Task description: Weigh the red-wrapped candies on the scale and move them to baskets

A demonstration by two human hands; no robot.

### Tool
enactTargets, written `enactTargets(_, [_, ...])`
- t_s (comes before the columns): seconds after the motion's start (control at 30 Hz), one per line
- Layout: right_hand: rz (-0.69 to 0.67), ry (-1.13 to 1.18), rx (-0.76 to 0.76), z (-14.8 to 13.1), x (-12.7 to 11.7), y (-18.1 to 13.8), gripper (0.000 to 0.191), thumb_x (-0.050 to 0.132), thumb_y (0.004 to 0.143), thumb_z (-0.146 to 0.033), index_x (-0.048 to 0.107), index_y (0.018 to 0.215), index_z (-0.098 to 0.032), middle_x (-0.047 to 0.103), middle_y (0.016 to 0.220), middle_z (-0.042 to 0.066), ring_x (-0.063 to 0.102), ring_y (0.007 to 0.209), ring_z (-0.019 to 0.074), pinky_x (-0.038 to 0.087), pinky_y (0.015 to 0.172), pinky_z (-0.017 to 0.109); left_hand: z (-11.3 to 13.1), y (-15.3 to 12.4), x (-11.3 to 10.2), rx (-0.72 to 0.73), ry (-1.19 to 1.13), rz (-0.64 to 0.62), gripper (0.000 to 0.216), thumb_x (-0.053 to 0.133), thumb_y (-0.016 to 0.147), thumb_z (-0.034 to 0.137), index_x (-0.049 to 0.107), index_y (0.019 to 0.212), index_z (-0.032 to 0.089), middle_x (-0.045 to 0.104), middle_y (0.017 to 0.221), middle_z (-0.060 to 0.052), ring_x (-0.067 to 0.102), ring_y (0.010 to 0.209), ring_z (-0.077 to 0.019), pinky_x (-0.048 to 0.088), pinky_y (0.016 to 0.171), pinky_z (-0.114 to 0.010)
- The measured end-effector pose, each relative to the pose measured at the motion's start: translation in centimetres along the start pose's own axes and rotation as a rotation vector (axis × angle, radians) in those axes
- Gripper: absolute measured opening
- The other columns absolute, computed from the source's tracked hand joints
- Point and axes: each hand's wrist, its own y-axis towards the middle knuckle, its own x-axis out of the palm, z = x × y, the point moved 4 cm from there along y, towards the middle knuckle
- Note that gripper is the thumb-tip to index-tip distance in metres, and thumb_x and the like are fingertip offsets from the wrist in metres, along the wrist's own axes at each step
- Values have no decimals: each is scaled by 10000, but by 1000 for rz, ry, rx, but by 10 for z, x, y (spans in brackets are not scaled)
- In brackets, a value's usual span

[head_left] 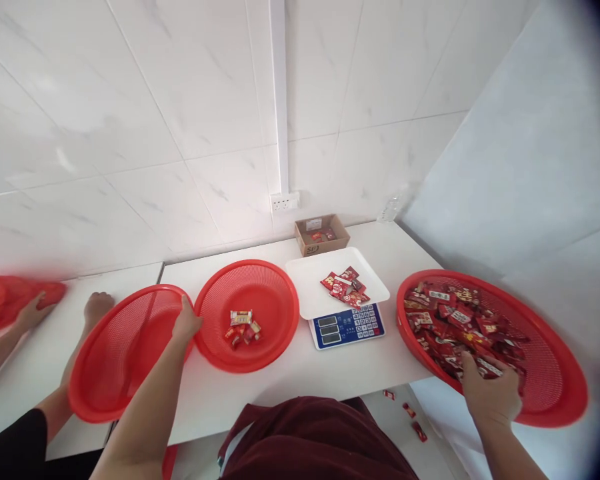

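My left hand point(187, 323) is closed on the right rim of an empty-looking red plastic basket point(100, 400), which tilts at the table's left. My right hand point(494, 393) reaches into a red basket point(555, 383) at the right, its thumb and curled fingers around small red snack packets point(465, 317); some fingertips are hidden among them. Between my hands, another red basket point(275, 287) holds several small wrapped snacks point(243, 327). A blue digital scale point(347, 327) with a white tray point(305, 290) carries several red packets point(347, 285).
Behind the scale stands a small cardboard box point(320, 247) with red packets inside. Another person's hands point(99, 307) are at the left, by red baskets point(10, 300). A few packets point(419, 431) lie on the floor. A tiled wall point(220, 133) backs the table.
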Motion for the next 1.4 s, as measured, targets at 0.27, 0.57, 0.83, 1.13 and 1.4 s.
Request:
enactTargets(0.27, [-61, -21, -16, -2, 2, 1, 594, 536, 690, -577, 555, 1133, -182, 580, 1199, 195, 559, 1059, 389, 429, 863, 506, -40, 15, -27, 203, 195, -88, 705, 467, 765, 174, 234, 1421, 64, 545, 1275, -199, 555, 1127, -305, 438, 914, -385])
enactTargets(0.57, [-163, -142, -23, -2, 7, 2, 632, 491, 712, -594, 521, 1197, -190, 551, 1253, 210, 560, 1068, 424, 449, 828, 532, -59, 9, -30, 558, 427, -94, 786, 387, 629, -65, 464, 1334, 274, 354, 1477, -24, 379, 1316, -226, 196, 1121, -418])
enactTargets(0.83, [-170, -151, -52, -5, 5, 2, 642, 483, 722, -598, 537, 1203, -177, 547, 1264, 222, 561, 1068, 440, 450, 828, 554, -19, 9, -10, 598, 519, -37, 777, 356, 664, -63, 436, 1359, 272, 331, 1489, -43, 205, 1397, -231, 109, 1123, -482])
enactTargets(1.13, [-195, -159, -57, -2, 9, 4, 676, 457, 725, -617, 516, 1220, -159, 546, 1267, 213, 571, 1039, 433, 448, 824, 535, -1, 31, -5, 504, 337, -158, 642, 354, 677, 1, 574, 1240, 217, 532, 1338, -40, 355, 1313, -276, 263, 1083, -455])
enactTargets(1.4, [-230, -197, -87, 3, 13, 16, 670, 452, 729, -617, 519, 1203, -148, 629, 1116, 211, 616, 930, 388, 479, 743, 484, 55, 18, 9, 525, 276, -143, 544, 325, 761, 63, 581, 1213, 227, 591, 1271, -43, 396, 1287, -309, 224, 1067, -561])
